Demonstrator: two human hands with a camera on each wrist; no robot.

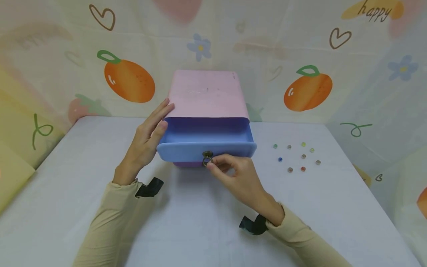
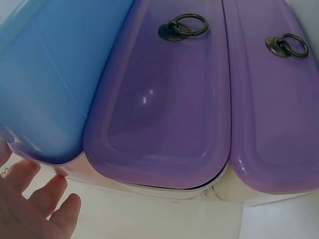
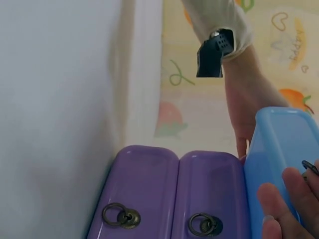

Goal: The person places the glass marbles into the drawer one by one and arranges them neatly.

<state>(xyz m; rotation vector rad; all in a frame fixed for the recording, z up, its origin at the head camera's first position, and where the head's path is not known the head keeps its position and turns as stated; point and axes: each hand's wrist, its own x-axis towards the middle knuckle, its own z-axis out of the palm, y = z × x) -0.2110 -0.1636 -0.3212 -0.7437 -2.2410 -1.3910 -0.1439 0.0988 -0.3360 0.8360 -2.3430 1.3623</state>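
A small pink cabinet (image 1: 207, 92) stands on the white table (image 1: 66, 207). Its top blue drawer (image 1: 203, 142) is pulled partly out. My right hand (image 1: 233, 174) pinches the brass ring pull (image 1: 207, 158) on the drawer's front. My left hand (image 1: 148, 137) lies with straight fingers against the cabinet's left side. Two purple drawers (image 2: 159, 109) below stay pushed in, each with its own ring pull (image 2: 182, 27). The right wrist view shows the blue drawer (image 3: 279, 164) beside my right fingertips (image 3: 279, 209).
Several small coloured beads (image 1: 297, 157) lie scattered on the table right of the cabinet. Fruit-printed cloth walls (image 1: 130, 79) close in the back and both sides.
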